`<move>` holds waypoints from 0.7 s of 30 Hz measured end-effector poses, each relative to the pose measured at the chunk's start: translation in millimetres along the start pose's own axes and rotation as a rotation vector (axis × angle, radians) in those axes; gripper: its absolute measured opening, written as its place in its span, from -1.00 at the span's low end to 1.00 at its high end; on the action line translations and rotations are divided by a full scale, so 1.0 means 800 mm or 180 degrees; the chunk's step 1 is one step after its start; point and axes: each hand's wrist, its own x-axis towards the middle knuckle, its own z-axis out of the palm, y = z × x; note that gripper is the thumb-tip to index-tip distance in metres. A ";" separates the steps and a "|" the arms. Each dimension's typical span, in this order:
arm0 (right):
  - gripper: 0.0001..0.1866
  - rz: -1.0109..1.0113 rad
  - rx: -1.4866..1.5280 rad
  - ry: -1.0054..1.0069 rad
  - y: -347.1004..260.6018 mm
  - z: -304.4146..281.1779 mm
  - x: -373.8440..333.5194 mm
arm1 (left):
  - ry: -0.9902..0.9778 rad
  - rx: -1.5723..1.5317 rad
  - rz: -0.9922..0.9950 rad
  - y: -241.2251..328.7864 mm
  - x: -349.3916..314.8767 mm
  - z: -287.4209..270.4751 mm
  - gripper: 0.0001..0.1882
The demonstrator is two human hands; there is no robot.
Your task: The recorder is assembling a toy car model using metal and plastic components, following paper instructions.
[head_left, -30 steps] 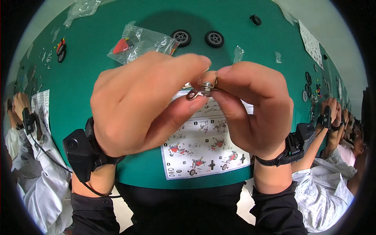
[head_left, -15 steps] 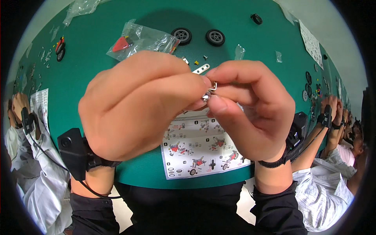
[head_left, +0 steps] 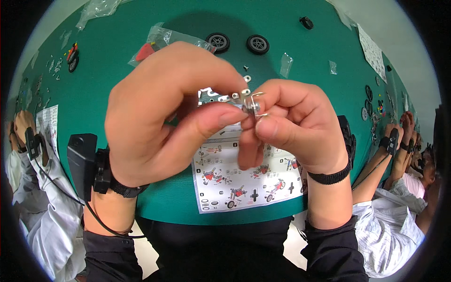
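Both hands meet above the instruction sheet. My left hand (head_left: 159, 113) has its thumb and forefinger closed at a small bent metal bracket (head_left: 256, 101), where a small shiny fastener shows, partly hidden by the fingertips. Thumb and fingers of my right hand (head_left: 300, 122) grip the bracket from the other side, its bent ends poking out. Perforated metal strips (head_left: 235, 95) show just behind the left fingertips; whether they are joined to the bracket I cannot tell. Under the hands lies the printed sheet (head_left: 244, 185) with assembly drawings of a toy motorbike.
Two black spoked wheels (head_left: 258, 44) lie beyond the hands, beside a clear bag (head_left: 164, 37) with a red part. A small screw (head_left: 245, 68) lies nearer. A black ring (head_left: 306, 22) sits far right. Other people's hands (head_left: 24, 123) work at both sides of the green table (head_left: 108, 42).
My left hand has rolled so that its thumb and forefinger now show. The bracket has turned between my fingers, and metal strips have come into sight behind it.
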 end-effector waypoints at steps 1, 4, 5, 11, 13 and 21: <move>-0.79 -0.0014 0.0114 -0.0040 0.003 -0.001 0.001 | 0.0035 -0.0072 -0.0176 0.003 -0.003 0.002 -0.62; -0.77 -0.0171 0.0458 -0.0182 0.016 0.002 0.006 | 0.0151 -0.0275 -0.0476 0.009 -0.008 0.007 -0.59; -0.77 -0.0220 0.0575 -0.0254 0.019 0.002 0.008 | 0.0208 -0.0367 -0.0572 0.012 -0.007 0.009 -0.59; -0.77 -0.0317 0.0865 -0.0609 0.030 -0.001 0.014 | 0.0195 -0.0081 0.0137 0.004 0.005 0.006 -0.80; -0.78 -0.0322 0.0794 -0.0624 0.031 -0.002 0.014 | 0.0290 -0.0103 -0.0073 0.014 0.004 0.008 -0.83; -0.80 -0.0247 0.0913 -0.0633 0.034 -0.001 0.015 | 0.0330 0.0332 0.0305 0.008 0.003 0.006 -0.85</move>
